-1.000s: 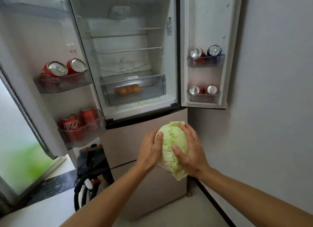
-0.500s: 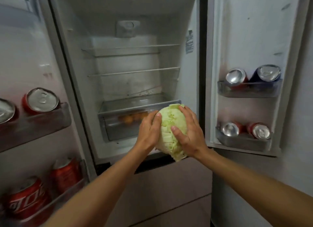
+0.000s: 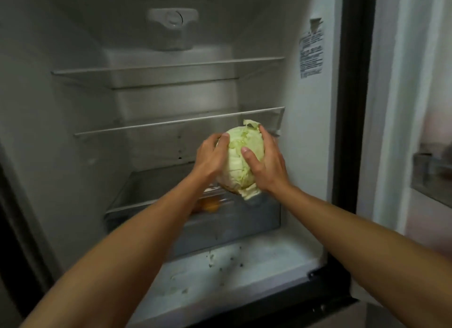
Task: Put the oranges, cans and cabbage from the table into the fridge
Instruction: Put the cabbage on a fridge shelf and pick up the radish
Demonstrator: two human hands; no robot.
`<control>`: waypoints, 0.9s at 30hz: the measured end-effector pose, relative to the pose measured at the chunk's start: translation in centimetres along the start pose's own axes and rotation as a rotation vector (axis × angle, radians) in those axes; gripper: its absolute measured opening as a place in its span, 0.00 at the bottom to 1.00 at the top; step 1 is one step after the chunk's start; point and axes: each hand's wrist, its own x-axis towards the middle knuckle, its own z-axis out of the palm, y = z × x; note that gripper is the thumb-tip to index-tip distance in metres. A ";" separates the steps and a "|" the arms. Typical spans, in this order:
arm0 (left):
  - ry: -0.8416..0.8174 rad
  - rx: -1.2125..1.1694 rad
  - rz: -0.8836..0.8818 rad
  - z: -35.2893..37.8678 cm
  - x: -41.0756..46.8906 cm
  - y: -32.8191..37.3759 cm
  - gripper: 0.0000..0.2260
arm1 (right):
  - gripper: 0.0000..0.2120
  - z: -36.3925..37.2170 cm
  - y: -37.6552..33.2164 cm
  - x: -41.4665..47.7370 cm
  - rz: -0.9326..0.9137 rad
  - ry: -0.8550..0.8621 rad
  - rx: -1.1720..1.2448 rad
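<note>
A pale green cabbage point(image 3: 241, 161) is held between both hands inside the open fridge point(image 3: 171, 95). My left hand point(image 3: 211, 156) grips its left side and my right hand point(image 3: 266, 165) its right side. The cabbage hangs in the air above the clear drawer point(image 3: 232, 225), just below the front edge of the lower glass shelf point(image 3: 146, 128). Oranges point(image 3: 210, 204) show through the drawer's front, partly hidden behind my left forearm. No cans are in view.
An upper glass shelf point(image 3: 168, 67) spans the fridge higher up. Green leaf scraps lie on the fridge floor point(image 3: 220, 266). The right door point(image 3: 415, 107) stands open, with a blurred door bin point(image 3: 433, 176) at the edge.
The view has closed in on the fridge interior. Both hands have carried the cabbage forward and upward, from in front of the drawer to above it, under the lower shelf.
</note>
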 end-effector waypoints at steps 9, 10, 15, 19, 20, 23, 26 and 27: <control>0.047 0.006 -0.161 3.8 15.6 -6.7 0.17 | 0.41 9.1 9.7 12.6 0.131 -0.106 0.080; 0.040 -0.005 -0.159 4.1 16.9 -7.6 0.17 | 0.41 10.0 10.5 13.7 0.126 -0.108 0.058; 0.037 -0.105 -0.169 6.3 22.6 -11.2 0.15 | 0.42 12.6 15.0 18.5 0.009 -0.111 -0.098; -0.022 -0.228 -0.210 8.0 25.7 -13.4 0.15 | 0.37 13.6 17.9 20.2 -0.113 -0.059 -0.211; -0.043 -0.249 -0.223 8.2 26.4 -13.9 0.16 | 0.37 13.9 18.3 20.6 -0.143 -0.059 -0.251; -0.110 -0.338 -0.268 8.5 27.7 -15.0 0.17 | 0.36 14.9 19.3 20.9 -0.170 -0.061 -0.340; -0.178 -0.275 -0.223 8.7 27.6 -15.3 0.18 | 0.34 15.1 19.4 20.8 -0.160 -0.044 -0.467; -0.189 -0.215 -0.192 8.7 27.7 -15.2 0.19 | 0.34 15.1 19.1 20.8 -0.159 -0.033 -0.568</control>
